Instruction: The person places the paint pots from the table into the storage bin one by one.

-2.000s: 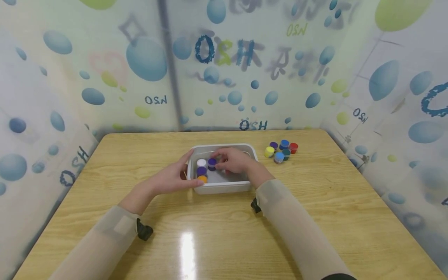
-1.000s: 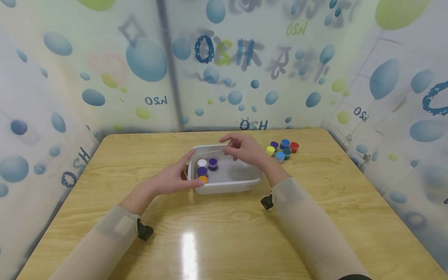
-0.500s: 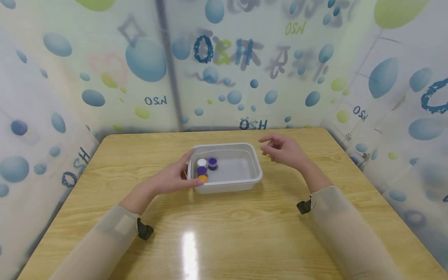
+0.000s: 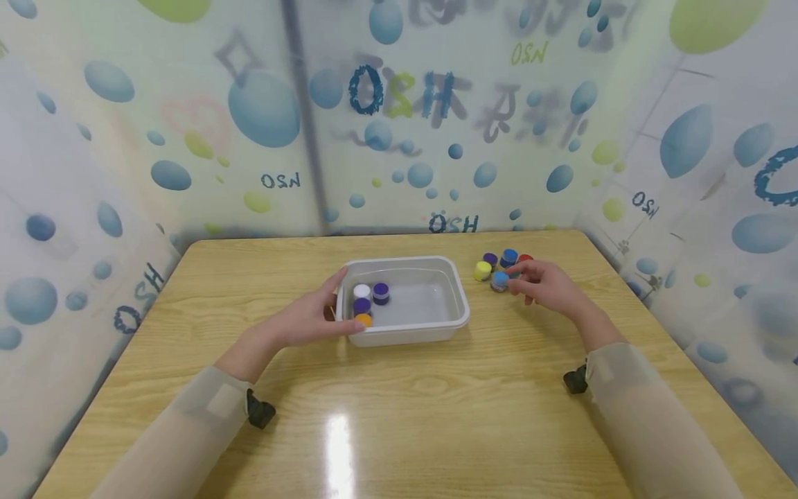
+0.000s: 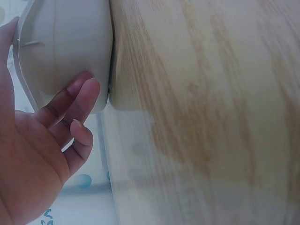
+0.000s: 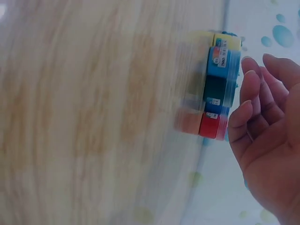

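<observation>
My left hand [image 4: 305,320] grips the left end of a white plastic tray [image 4: 408,336], its thumb over the front rim. In the left wrist view, fingers [image 5: 86,101] lie against the tray's outer wall. Inside the tray's left end stand small paint pots: white-lidded [image 4: 361,291], purple-lidded [image 4: 381,294], another purple-lidded [image 4: 361,306] and orange-lidded [image 4: 364,320]. On the right, my right hand [image 4: 547,285] is over a cluster of paint pots, thumb and fingers parted beside a light blue pot [image 4: 499,281]. The right wrist view shows the hand [image 6: 272,117] just above the lids, holding nothing.
Beside the light blue pot stand a yellow pot [image 4: 483,271], a purple one [image 4: 490,260], a dark blue one [image 4: 508,258] and a red one [image 4: 526,258], partly hidden by the right hand. The wooden table [image 4: 411,409] meets patterned walls behind and at both sides.
My right hand let go of a purple-lidded pot in the tray, rose out and moved right to the pot cluster. My left hand stayed on the tray.
</observation>
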### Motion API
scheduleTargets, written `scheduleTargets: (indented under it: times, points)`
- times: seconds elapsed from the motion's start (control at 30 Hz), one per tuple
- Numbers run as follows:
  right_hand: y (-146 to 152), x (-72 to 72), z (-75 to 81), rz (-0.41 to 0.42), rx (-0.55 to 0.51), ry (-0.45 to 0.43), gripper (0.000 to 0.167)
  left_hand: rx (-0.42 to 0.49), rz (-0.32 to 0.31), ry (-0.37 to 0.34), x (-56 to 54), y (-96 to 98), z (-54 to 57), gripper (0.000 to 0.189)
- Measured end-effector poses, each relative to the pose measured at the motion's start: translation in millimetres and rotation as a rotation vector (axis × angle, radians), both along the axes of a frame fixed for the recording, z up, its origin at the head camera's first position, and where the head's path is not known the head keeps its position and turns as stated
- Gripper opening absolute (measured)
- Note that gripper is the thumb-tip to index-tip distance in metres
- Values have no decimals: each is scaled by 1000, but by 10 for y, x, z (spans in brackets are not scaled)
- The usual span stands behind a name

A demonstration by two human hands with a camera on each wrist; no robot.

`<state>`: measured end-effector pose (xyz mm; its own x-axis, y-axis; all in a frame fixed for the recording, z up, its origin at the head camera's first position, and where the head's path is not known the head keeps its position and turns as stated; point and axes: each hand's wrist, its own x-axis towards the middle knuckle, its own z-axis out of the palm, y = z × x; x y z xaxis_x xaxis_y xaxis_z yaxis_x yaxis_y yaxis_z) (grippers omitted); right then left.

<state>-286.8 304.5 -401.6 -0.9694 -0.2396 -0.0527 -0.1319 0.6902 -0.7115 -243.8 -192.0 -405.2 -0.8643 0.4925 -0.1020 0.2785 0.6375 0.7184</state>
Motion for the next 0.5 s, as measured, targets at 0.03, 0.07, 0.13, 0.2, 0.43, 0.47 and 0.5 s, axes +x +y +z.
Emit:
scheduleTargets:
  times: [0.03, 0.07, 0.13, 0.2, 0.43, 0.47, 0.5]
  points:
    - [9, -6, -5, 1, 5, -8, 39, 0, 1, -3, 0, -4, -2, 125]
    - [17, -18, -13, 0, 13, -12, 39, -2, 3, -5, 0, -7, -3, 125]
    - [23, -44, -28, -1, 33, -21, 39, -6, 6, -7, 3, -13, 0, 125]
    - [19, -76, -43, 6, 63, -23, 41, -7, 8, -8, 3, -16, 2, 125]
    - [-28, -178, -56, 26, 121, -62, 49, -14, 7, -6, 0, -10, -5, 125]
    - [-36, -193, -58, 27, 125, -71, 50, -14, 8, -8, 2, -10, -2, 125]
    - [-43, -204, -62, 24, 130, -82, 51, -14, 7, -9, 2, -10, -3, 125]
